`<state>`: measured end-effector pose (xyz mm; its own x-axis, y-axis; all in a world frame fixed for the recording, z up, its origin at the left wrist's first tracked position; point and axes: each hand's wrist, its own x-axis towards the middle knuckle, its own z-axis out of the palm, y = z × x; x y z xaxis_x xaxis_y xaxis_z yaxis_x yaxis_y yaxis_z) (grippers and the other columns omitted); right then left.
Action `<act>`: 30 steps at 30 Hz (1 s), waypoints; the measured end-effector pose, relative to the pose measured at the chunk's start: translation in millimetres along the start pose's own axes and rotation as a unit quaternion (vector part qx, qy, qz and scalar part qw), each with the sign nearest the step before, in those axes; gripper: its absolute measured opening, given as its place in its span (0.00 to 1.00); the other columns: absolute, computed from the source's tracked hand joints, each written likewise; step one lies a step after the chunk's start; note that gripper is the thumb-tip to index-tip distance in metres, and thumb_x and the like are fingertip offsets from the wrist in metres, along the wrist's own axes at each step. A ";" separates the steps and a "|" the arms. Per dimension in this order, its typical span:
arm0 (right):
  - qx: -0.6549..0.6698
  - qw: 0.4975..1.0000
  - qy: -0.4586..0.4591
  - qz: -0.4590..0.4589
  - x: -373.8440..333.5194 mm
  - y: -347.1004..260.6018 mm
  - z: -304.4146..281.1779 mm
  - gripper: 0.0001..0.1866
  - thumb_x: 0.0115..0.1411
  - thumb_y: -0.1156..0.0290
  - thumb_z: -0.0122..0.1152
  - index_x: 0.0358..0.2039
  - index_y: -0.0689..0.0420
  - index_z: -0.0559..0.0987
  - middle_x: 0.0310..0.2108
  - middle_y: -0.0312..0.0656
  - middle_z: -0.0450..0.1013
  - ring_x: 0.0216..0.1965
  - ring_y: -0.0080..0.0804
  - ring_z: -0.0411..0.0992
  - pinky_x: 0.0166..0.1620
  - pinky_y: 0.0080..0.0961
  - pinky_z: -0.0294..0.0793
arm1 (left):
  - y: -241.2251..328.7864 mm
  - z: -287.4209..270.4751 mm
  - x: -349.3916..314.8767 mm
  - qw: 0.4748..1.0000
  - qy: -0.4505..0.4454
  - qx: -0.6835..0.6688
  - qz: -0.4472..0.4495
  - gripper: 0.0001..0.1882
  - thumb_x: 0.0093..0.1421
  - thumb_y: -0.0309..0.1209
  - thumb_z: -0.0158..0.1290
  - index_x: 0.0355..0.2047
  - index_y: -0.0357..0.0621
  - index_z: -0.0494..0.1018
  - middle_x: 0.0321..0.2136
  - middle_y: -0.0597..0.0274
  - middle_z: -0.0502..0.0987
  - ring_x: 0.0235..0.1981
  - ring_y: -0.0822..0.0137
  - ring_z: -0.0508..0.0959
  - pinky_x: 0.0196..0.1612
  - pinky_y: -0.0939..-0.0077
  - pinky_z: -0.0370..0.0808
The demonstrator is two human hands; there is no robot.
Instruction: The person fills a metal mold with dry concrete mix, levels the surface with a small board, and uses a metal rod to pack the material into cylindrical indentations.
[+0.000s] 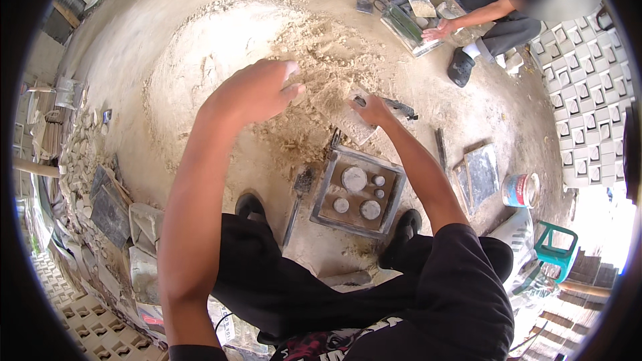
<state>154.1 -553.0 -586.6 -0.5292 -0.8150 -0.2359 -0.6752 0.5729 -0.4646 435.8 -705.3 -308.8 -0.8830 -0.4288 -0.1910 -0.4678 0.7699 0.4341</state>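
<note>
Between the person's shoes I see a square mould frame (pixel 349 228) lying on the ground, with round pale discs (pixel 354 178) of differing sizes set inside it. Just beyond its upper edge the right hand (pixel 373 110) is closed round the handle of a flat trowel (pixel 356 126) at the border of the loose sandy mix (pixel 311 47), while the left hand (pixel 267 90) appears above that mix, fingers loosely bent and apart from the thumb, gripping nothing I can make out. Farther off, a crouching co-worker (pixel 491 10) lifts a loaded trowel (pixel 421 5) beside a long mould (pixel 402 29).
</note>
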 end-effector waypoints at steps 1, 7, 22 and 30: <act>-0.012 1.000 0.013 -0.011 -5.3 -9.4 1.2 0.36 0.55 0.40 0.56 0.27 0.70 0.77 0.25 0.59 0.75 0.29 0.51 0.76 0.36 0.41 0.72 | 4.8 0.2 -0.1 1.000 0.004 0.004 0.007 0.22 0.63 0.40 0.50 0.52 0.38 0.70 0.44 0.43 0.77 0.45 0.49 0.77 0.48 0.61 0.72; -0.075 0.992 -0.092 -0.046 -4.9 -40.8 -16.7 0.38 0.54 0.40 0.57 0.36 0.72 0.76 0.33 0.62 0.75 0.37 0.52 0.76 0.42 0.40 0.74 | 14.8 -9.2 -8.7 0.999 -0.019 0.003 -0.037 0.23 0.64 0.41 0.49 0.54 0.41 0.69 0.45 0.45 0.77 0.47 0.52 0.77 0.49 0.63 0.73; -0.014 0.985 -0.006 -0.172 -71.1 -14.5 -48.5 0.32 0.55 0.40 0.56 0.42 0.59 0.78 0.27 0.53 0.75 0.31 0.47 0.74 0.37 0.38 0.72 | -6.9 8.0 -24.3 1.000 0.004 0.010 0.001 0.24 0.63 0.43 0.49 0.53 0.38 0.69 0.44 0.44 0.77 0.46 0.52 0.78 0.49 0.62 0.73; -0.078 0.981 -0.099 -0.149 -169.1 -20.4 -71.4 0.31 0.58 0.42 0.53 0.25 0.63 0.76 0.22 0.55 0.73 0.26 0.51 0.73 0.33 0.39 0.71 | -13.3 89.2 -5.6 0.996 -0.068 -0.013 -0.056 0.26 0.66 0.49 0.43 0.41 0.33 0.71 0.35 0.47 0.79 0.37 0.54 0.79 0.40 0.58 0.73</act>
<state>220.7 -420.7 -476.2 -0.1970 -0.9403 -0.2777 -0.8635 0.3005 -0.4050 443.5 -671.0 -392.0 -0.8228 -0.4426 -0.3565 -0.5648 0.7071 0.4255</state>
